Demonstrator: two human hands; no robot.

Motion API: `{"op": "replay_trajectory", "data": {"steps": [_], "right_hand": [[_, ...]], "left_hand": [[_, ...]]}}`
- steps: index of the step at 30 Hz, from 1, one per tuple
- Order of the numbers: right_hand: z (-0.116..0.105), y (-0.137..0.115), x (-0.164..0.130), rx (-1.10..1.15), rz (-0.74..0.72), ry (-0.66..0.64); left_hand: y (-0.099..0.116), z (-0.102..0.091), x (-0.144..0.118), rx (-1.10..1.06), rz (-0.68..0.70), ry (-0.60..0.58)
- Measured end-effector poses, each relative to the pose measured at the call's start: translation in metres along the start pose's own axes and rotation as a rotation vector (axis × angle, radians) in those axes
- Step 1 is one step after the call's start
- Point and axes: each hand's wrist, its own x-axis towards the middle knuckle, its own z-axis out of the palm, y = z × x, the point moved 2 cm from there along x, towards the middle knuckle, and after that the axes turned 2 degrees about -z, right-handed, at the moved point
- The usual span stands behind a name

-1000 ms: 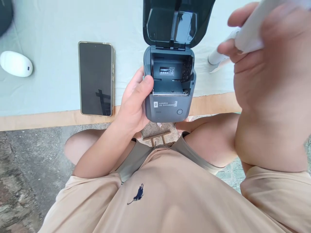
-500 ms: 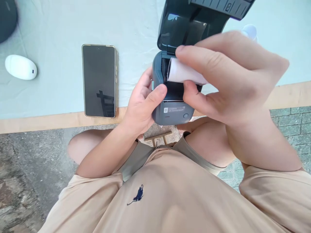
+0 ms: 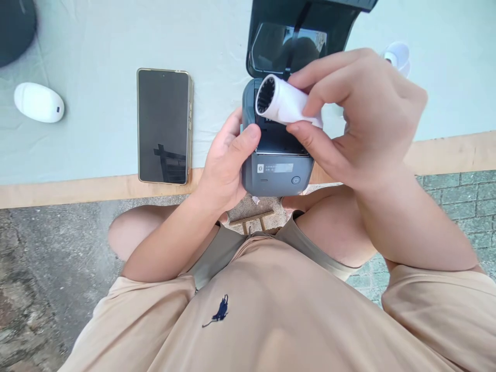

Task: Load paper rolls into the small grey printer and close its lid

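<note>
A dark grey portable label printer (image 3: 279, 173) sits near the table's front edge, its lid (image 3: 267, 46) swung up and back. My left hand (image 3: 228, 160) grips its left side, with the thumb on the rim of the open bay. Between thumb and fingers, my right hand (image 3: 360, 113) pinches a small white paper roll (image 3: 289, 101). The roll hangs tilted over the bay, its hollow end facing left and showing a dark ribbed core. Part of the roll's right end is hidden by my fingers.
A smartphone (image 3: 163, 126) lies left of the printer on the pale-covered table (image 3: 96, 62). Further left are a white mouse-shaped device (image 3: 39, 102) and a dark round object (image 3: 15, 31). A white object (image 3: 398, 56) stands behind my right hand.
My right hand has lifted and turned the paper roll, so its hollow end now shows more. The printer's lid appears shifted a little left and upward in view.
</note>
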Motion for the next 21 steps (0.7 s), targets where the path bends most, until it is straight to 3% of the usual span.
{"op": "replay_trajectory", "data": {"steps": [5,8,12,17,21], "right_hand": [[-0.006,0.0,0.0,-0.071,0.015,-0.025],[-0.01,0.001,0.0,-0.069,-0.011,-0.012],[-0.007,0.005,-0.002,-0.08,-0.047,-0.108],[-0.002,-0.001,-0.008,-0.166,-0.223,0.124],[0.008,-0.009,-0.012,-0.118,-0.325,0.096]], "left_hand": [[0.0,-0.001,0.0,-0.038,-0.01,-0.028],[0.0,-0.001,0.0,0.008,-0.009,0.015],[0.0,0.0,0.0,0.021,-0.014,0.016],[-0.001,0.0,0.001,-0.06,-0.021,-0.021],[-0.002,-0.004,0.001,-0.048,-0.014,-0.063]]}}
